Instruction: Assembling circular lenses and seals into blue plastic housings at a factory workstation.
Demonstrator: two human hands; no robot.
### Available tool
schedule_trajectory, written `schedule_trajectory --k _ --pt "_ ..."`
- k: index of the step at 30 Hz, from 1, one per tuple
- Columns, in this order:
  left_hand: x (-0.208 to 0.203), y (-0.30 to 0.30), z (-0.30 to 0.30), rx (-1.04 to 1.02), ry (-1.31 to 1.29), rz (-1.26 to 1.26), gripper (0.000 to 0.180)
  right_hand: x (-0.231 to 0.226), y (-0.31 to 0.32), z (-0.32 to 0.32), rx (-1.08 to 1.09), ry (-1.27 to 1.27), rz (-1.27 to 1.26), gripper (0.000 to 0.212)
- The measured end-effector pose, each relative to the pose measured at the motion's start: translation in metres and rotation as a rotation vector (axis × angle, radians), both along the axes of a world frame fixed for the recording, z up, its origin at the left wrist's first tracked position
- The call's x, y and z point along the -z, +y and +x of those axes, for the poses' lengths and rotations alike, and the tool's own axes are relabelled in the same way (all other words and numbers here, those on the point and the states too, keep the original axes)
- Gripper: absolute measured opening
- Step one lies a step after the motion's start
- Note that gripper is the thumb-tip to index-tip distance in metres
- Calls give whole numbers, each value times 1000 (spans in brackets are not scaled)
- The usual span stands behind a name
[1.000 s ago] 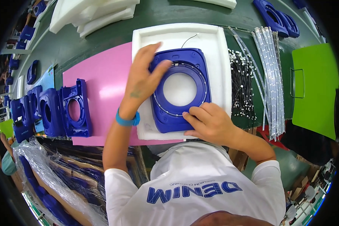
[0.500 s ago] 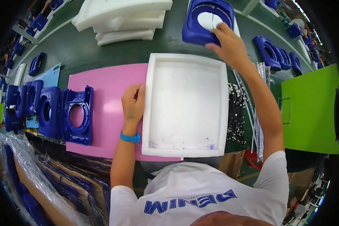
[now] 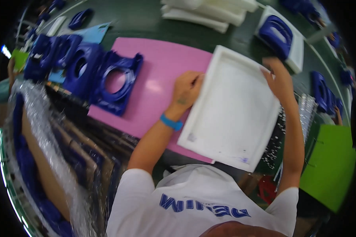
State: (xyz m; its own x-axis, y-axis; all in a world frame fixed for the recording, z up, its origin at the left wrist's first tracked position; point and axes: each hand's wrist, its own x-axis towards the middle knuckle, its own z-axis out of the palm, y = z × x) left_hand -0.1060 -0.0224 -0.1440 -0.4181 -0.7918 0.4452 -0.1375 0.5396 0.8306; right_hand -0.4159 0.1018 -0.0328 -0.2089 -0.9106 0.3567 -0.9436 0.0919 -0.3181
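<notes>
A shallow white foam tray point(image 3: 233, 106) with a raised rim lies before me, its left part over a pink sheet point(image 3: 158, 67). My left hand point(image 3: 187, 90) is closed at the tray's left rim, fingers curled against it. Over the tray's upper right side is my right hand point(image 3: 280, 79), slightly blurred, thumb and fingers apart, with nothing seen in it. Beyond it, a blue plastic housing point(image 3: 276, 36) sits on a white foam piece point(image 3: 298, 51). Another blue housing point(image 3: 115, 85), with a round opening, stands on the pink sheet's left part.
Several blue housings point(image 3: 81, 69) are lined up at the left. White foam pieces point(image 3: 209, 14) are stacked at the far side. Right of the tray lie small black-and-white parts point(image 3: 273, 146), clear-wrapped strips point(image 3: 305, 108) and a green board point(image 3: 330, 164). Plastic-wrapped cardboard point(image 3: 63, 146) stands at lower left.
My right hand has let go of the far blue housing and come back to the tray's right side. My left hand stays at the left rim. The whole view has turned.
</notes>
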Motion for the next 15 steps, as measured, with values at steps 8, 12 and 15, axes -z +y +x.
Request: schedule_trajectory --k 8,12,15 --pt "-49 -4 30 -58 -20 -255 16 19 141 124 -118 -20 338 51" --pt "-96 -82 117 -562 -366 -585 32 33 155 134 -65 -41 283 54" --pt "-114 -153 193 -824 -899 -466 78 39 154 131 -79 -46 227 56"
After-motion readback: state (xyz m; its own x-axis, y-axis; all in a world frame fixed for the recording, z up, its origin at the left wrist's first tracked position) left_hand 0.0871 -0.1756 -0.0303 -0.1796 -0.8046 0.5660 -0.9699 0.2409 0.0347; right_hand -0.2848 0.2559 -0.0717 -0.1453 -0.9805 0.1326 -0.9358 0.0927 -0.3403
